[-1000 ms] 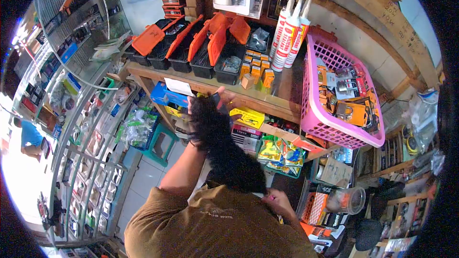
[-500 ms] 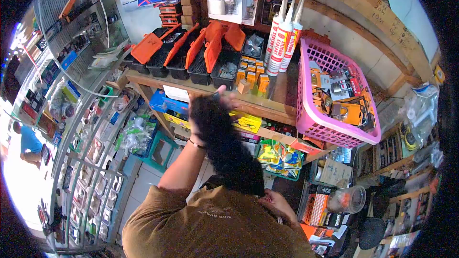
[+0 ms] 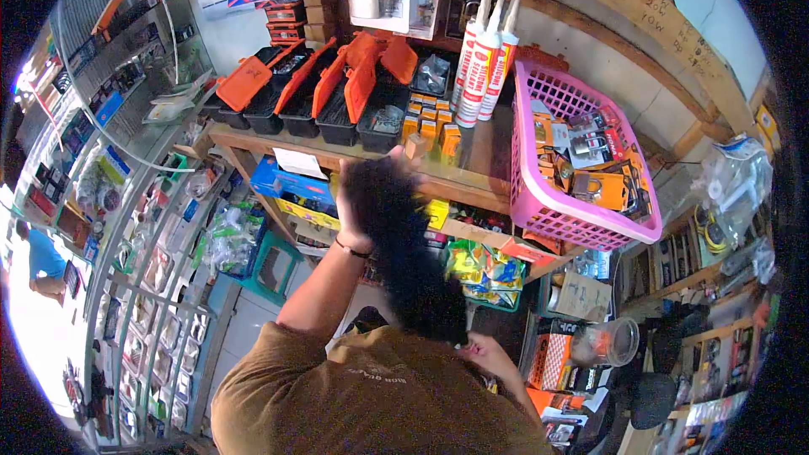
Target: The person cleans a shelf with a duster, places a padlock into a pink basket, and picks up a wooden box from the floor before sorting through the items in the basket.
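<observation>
A black fluffy duster (image 3: 396,236) slants across the middle of the view, from the shelf edge down toward my waist. My right hand (image 3: 482,354) is closed at its lower end, near my side, where the handle mostly hides. Behind the upper end is my left hand (image 3: 352,215), wearing a dark bracelet, touching the fluff. Its blurred fingers show past the far side, stretched out; the palm is covered. Just beyond them are a small brown box (image 3: 415,147), small orange boxes (image 3: 431,122) and black bins (image 3: 383,128) with orange lids (image 3: 361,88).
White silicone sealant tubes (image 3: 484,72) stand at the back of the wooden shelf (image 3: 472,183). A pink basket (image 3: 581,223) of packaged goods overhangs its right part. Below hang yellow packets (image 3: 484,270). A glass display case (image 3: 160,270) lines the left; a clear jar (image 3: 619,341) stands right.
The camera view has shifted, so the shelf goods sit slightly further left and up. My left hand and the duster's upper end appear slightly further right. My right hand keeps its grip.
</observation>
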{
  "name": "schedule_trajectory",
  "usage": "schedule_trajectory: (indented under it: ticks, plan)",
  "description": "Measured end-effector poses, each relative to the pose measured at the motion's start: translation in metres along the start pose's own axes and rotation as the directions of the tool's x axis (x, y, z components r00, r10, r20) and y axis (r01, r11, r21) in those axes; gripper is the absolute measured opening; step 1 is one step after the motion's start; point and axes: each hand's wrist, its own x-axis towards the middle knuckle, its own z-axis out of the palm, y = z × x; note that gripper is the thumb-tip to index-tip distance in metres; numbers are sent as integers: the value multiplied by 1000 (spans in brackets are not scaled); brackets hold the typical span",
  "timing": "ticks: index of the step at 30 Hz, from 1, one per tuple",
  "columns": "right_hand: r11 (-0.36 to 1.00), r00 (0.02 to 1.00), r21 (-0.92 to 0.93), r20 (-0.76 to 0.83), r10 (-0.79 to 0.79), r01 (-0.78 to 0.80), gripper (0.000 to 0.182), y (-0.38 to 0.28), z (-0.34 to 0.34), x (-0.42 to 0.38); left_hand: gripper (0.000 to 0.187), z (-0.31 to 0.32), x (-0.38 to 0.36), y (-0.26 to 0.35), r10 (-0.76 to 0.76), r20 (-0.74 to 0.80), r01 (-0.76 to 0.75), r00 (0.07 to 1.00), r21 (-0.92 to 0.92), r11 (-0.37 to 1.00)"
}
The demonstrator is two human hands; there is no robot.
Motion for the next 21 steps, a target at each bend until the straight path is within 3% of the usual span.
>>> schedule_trajectory:
  ticks: [1, 2, 4, 5, 6, 8, 9, 10, 11, 12, 14, 16, 17, 18, 19, 20, 21]
  plan:
    - [999, 998, -49, 57, 16, -13, 16, -10, -5, 0, 79, 3, 12, 2, -37, 337, 99, 941, -170, 980]
    - [999, 999, -53, 52, 14, -11, 16, -13, -8, -1, 82, 5, 10, 1, -51, 301, 116, 952, -199, 973]
    - [863, 899, 329, -78, 431, -385, 16, -16, -10, -6, 83, 32, 0, -2, -58, -76, 34, 995, -277, 960]
    - [856, 882, 309, -93, 461, -415, 10, -29, -8, -4, 83, 36, 5, -6, -16, -116, 2, 993, -126, 992]
    - [854, 880, 307, -91, 466, -421, 10, -21, -6, -7, 83, 29, 6, -7, -16, -120, 0, 993, -131, 991]
    - [999, 999, 39, 16, 32, -32, 5, 1, 0, -10, 79, 5, 13, -6, -45, 111, 51, 993, -55, 997]
    - [998, 999, 44, 26, 39, -40, 8, 3, -3, -11, 78, -4, 18, -6, -64, 350, 106, 935, -101, 989]
    - [998, 999, 40, 28, 38, -39, 8, -3, -5, -9, 78, 6, 18, -7, -61, 352, 103, 934, -103, 989]
    - [938, 967, 255, -46, 252, -233, 9, -13, -6, -7, 79, 23, 14, -9, -27, 128, 41, 991, -110, 993]
    - [795, 882, 468, -66, 467, -386, 11, -17, -6, -8, 80, 33, 10, -12, 9, -107, -21, 994, -104, 994]
    - [834, 891, 396, -79, 447, -383, 9, -4, -5, -13, 81, 24, 11, -11, -24, -85, 21, 996, -43, 999]
    - [997, 995, -55, 80, 64, -60, 6, -4, -8, -10, 80, 5, 16, -7, -97, 275, 116, 956, -52, 992]
    - [997, 998, -46, -3, 58, -58, 9, -20, -10, -8, 80, 3, 19, -5, -105, 392, 148, 914, -81, 986]
    - [997, 999, -50, -1, 52, -52, 9, -21, -14, -6, 80, 1, 18, -6, -100, 396, 142, 913, -78, 987]
    - [940, 963, 227, -32, 268, -254, 11, -21, -18, -5, 82, 21, 12, -7, -65, 137, 85, 988, -145, 986]
    - [769, 880, 486, 0, 475, -415, 14, -20, -21, -6, 83, 34, 8, -8, -39, -137, 11, 990, -196, 980]
    - [842, 924, 414, -6, 383, -347, 12, -5, -17, -7, 84, 38, 7, -9, -58, -126, 44, 990, -110, 993]
